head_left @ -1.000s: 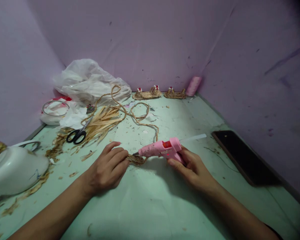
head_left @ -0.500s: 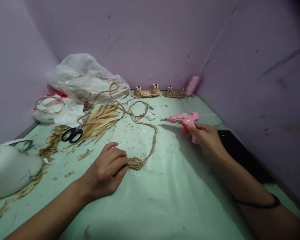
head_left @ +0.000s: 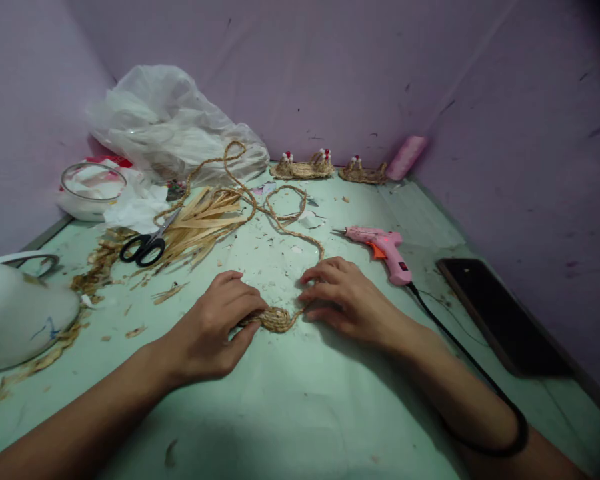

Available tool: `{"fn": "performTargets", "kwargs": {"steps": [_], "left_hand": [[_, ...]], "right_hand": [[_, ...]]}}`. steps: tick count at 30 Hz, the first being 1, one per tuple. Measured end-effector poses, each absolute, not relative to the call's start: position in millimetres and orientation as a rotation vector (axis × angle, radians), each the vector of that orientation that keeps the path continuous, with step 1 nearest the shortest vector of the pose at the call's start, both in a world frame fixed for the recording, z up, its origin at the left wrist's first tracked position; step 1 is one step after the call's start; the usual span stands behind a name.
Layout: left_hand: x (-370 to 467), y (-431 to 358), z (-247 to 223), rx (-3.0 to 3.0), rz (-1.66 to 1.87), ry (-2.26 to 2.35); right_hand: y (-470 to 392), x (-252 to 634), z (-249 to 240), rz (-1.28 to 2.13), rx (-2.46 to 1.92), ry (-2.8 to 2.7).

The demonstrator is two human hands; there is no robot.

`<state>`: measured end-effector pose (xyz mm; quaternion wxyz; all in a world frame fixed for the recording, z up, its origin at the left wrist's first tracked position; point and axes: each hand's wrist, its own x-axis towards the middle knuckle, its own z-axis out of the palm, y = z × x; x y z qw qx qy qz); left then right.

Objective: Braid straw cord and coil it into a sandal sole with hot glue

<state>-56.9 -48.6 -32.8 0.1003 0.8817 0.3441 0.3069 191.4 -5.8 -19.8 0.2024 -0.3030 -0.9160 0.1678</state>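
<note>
My left hand point(head_left: 217, 327) pinches one end of a flat coil of braided straw cord point(head_left: 277, 321) on the green tabletop. From the coil, the loose cord point(head_left: 300, 235) runs up behind my right hand and loops away toward the back. My right hand point(head_left: 353, 300) hovers just right of the coil with fingers curved and apart, its fingertips close to the cord; whether they touch it is unclear. Beyond it, a pink glue gun point(head_left: 380, 243) with an orange trigger lies on the table, nozzle pointing left.
Black-handled scissors point(head_left: 150, 248) rest against dried straw strips point(head_left: 203, 227). A phone point(head_left: 500, 313) lies at right. Toward the back are a plastic bag point(head_left: 175, 127), woven straw slippers point(head_left: 307, 167) and a pink thread spool point(head_left: 407, 157). A white vessel point(head_left: 25, 320) sits at left.
My right hand has let go of the glue gun, now lying on the table, and has moved left to the cord. My left hand stays on the coil. The view has shifted slightly.
</note>
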Motion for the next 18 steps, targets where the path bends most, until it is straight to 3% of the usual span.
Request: {"fn": "performTargets", "kwargs": {"steps": [18], "left_hand": [[-55,-41,-21,2.541,0.651,1.032]], "right_hand": [[3,173,-32,0.286,-0.780,-2.580]]}}
